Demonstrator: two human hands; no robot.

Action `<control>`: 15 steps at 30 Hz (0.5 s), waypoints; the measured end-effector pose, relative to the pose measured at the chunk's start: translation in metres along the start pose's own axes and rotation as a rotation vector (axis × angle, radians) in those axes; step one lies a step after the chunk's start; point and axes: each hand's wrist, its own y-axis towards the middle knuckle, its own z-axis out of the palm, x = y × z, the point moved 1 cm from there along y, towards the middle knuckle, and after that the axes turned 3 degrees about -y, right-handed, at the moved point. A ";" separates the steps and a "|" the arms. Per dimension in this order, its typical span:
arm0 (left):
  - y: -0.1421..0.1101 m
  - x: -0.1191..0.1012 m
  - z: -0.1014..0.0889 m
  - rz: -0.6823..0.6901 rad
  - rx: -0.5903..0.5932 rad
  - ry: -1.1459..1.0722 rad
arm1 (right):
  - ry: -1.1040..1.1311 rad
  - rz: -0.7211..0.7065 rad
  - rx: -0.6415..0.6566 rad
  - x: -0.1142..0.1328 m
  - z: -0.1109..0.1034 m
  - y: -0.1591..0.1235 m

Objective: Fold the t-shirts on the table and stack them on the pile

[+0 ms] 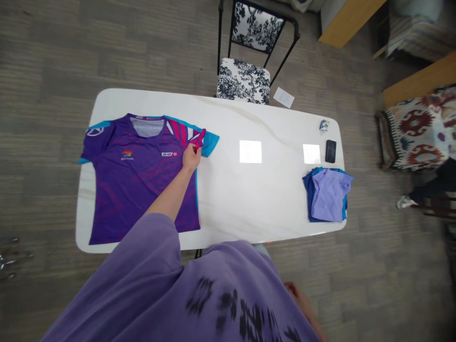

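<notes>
A purple jersey (142,185) with blue trim lies spread face up over the left part of the white table (228,199). My left hand (191,157) is closed on the jersey's sleeve on the right side, bunching its pink fabric between the fingers. Past my fingers the blue cuff sticks out flat to the right. My right hand (292,289) hangs low beside my body, off the table's near edge. My own shirt hides part of it, and its fingers do not show clearly.
Folded shirts (329,194), lavender on top, are stacked at the table's right end. Behind them lie a black phone (330,151) and a small packet (324,125). A patterned chair (244,80) stands against the far edge. Another person's foot (405,202) shows at far right.
</notes>
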 end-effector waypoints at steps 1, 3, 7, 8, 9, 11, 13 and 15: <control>-0.010 -0.003 -0.006 0.032 0.004 -0.012 | 0.049 -0.004 -0.005 0.009 0.001 0.016; -0.038 -0.010 -0.018 0.107 0.031 -0.033 | 0.164 -0.100 -0.010 0.045 0.006 0.059; -0.121 -0.023 -0.031 0.252 0.106 -0.051 | 0.246 -0.361 0.092 0.183 0.042 0.156; -0.145 -0.025 -0.032 0.271 0.121 -0.050 | 0.293 -0.405 0.178 0.226 0.057 0.176; -0.169 -0.028 -0.031 0.281 0.141 -0.047 | 0.369 -0.412 0.266 0.267 0.072 0.193; -0.217 -0.034 -0.025 0.297 0.214 -0.049 | 0.533 -0.307 0.474 0.340 0.103 0.215; -0.262 -0.040 -0.015 0.306 0.324 -0.062 | 0.613 -0.224 0.713 0.391 0.130 0.224; -0.303 -0.047 -0.002 0.296 0.444 -0.083 | 0.587 -0.205 0.862 0.414 0.150 0.226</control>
